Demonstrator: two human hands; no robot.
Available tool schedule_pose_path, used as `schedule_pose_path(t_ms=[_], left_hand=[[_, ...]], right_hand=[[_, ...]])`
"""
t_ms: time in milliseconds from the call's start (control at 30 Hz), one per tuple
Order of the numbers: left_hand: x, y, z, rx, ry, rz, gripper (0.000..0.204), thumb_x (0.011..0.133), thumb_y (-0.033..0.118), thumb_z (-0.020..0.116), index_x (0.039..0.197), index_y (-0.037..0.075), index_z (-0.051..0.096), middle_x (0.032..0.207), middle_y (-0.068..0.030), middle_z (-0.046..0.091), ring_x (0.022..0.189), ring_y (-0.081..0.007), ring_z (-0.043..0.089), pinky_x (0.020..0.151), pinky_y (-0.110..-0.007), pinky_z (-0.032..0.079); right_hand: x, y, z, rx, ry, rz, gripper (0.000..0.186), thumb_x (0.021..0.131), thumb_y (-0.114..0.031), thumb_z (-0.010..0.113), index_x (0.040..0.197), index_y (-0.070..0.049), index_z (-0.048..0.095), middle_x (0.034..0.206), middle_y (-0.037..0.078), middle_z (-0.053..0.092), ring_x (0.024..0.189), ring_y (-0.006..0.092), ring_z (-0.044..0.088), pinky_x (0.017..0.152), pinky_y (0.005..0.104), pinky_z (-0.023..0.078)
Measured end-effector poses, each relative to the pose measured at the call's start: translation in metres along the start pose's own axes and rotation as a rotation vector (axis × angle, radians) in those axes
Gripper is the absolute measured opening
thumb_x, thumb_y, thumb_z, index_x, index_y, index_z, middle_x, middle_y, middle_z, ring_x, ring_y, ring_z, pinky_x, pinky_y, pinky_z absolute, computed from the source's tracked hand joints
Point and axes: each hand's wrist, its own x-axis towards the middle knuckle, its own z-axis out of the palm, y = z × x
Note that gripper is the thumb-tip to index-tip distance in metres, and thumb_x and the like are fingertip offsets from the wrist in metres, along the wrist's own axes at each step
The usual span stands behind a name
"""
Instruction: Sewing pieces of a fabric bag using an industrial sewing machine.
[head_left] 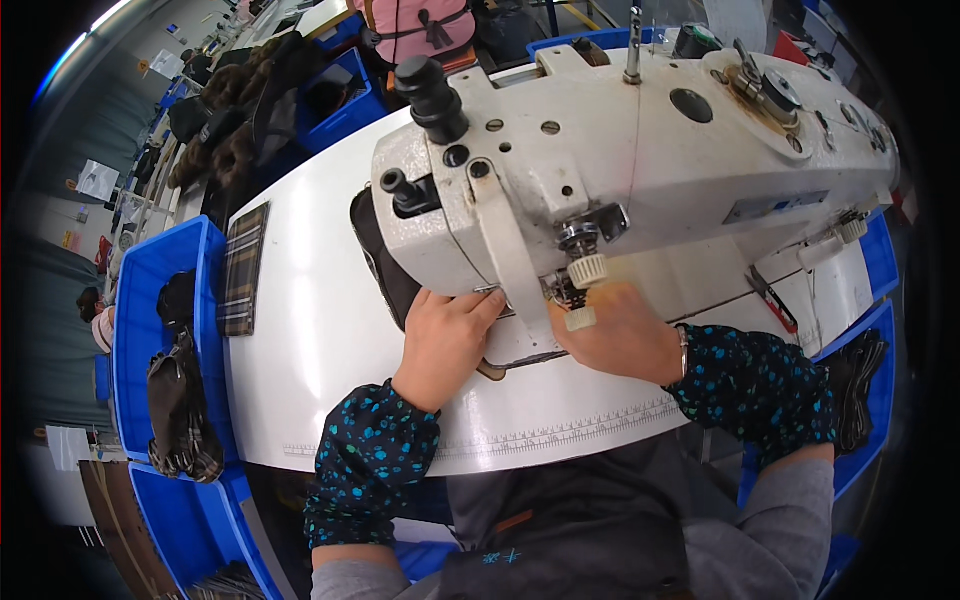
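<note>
A white sewing machine stands over the white table. A dark fabric piece with a bound edge lies under its head and shows to the left. My left hand is closed on the near side of this fabric, fingertips down, beside the needle area. My right hand is just right of the needle area, partly behind the pale tension knobs; its fingertips are hidden. A small tan edge pokes out below my left hand. The needle and presser foot cannot be made out clearly.
A plaid fabric strip lies at the table's left. Blue bins with dark cloth flank that side. Red-handled snips rest at the right, near another blue bin. A printed ruler follows the front edge.
</note>
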Motion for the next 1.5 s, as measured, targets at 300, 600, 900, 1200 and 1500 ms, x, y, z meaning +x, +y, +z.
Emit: schedule_pose_path(t_ms=[300,600,900,1200,1500], left_hand=[[-0.001,0.001,0.002,-0.023,0.057,0.000,0.040,0.076,0.004,0.066,0.114,0.012,0.074,0.105,-0.0001,0.074,0.086,-0.0250,0.064,0.080,-0.036,0.049],[-0.053,0.079,-0.026,-0.030,0.135,-0.240,0.050,0.076,0.004,0.068,0.126,0.009,0.067,0.117,-0.0022,0.072,0.085,-0.0239,0.065,0.069,-0.034,0.058],[-0.102,0.167,-0.018,-0.527,0.264,0.155,0.034,0.080,0.009,0.081,0.113,0.005,0.074,0.113,-0.0079,0.075,0.076,-0.0216,0.066,0.071,-0.032,0.056],[-0.116,0.100,-0.006,-0.327,0.372,-0.168,0.018,0.095,-0.003,0.062,0.111,-0.005,0.070,0.100,-0.0165,0.070,0.086,-0.0304,0.062,0.076,-0.037,0.048],[-0.100,0.107,0.004,-0.308,0.377,-0.250,0.017,0.099,0.002,0.062,0.112,-0.004,0.069,0.102,-0.0157,0.071,0.087,-0.0295,0.061,0.076,-0.037,0.047]], right_hand=[[0.001,0.001,0.002,-0.055,0.058,-0.033,0.023,0.081,-0.010,0.069,0.104,-0.005,0.071,0.062,0.008,0.056,0.053,0.0281,0.058,0.049,0.0418,0.045],[-0.002,-0.018,0.002,0.725,-0.016,0.394,0.022,0.098,-0.021,0.067,0.110,-0.002,0.067,0.076,0.009,0.070,0.055,0.0167,0.063,0.052,0.0317,0.047],[-0.061,-0.060,-0.023,1.172,-0.068,0.453,0.033,0.091,-0.004,0.074,0.122,-0.003,0.064,0.105,0.006,0.071,0.095,0.0123,0.065,0.086,0.0301,0.054],[-0.297,-0.068,-0.248,0.820,0.285,1.067,0.032,0.085,0.005,0.076,0.117,-0.002,0.070,0.111,0.006,0.073,0.104,0.0133,0.068,0.091,0.0270,0.055],[-0.487,-0.013,-0.123,-0.047,0.065,1.432,0.088,0.088,-0.055,0.074,0.161,-0.024,0.035,0.168,0.024,0.021,0.152,0.0434,0.027,0.121,0.0577,0.026]])
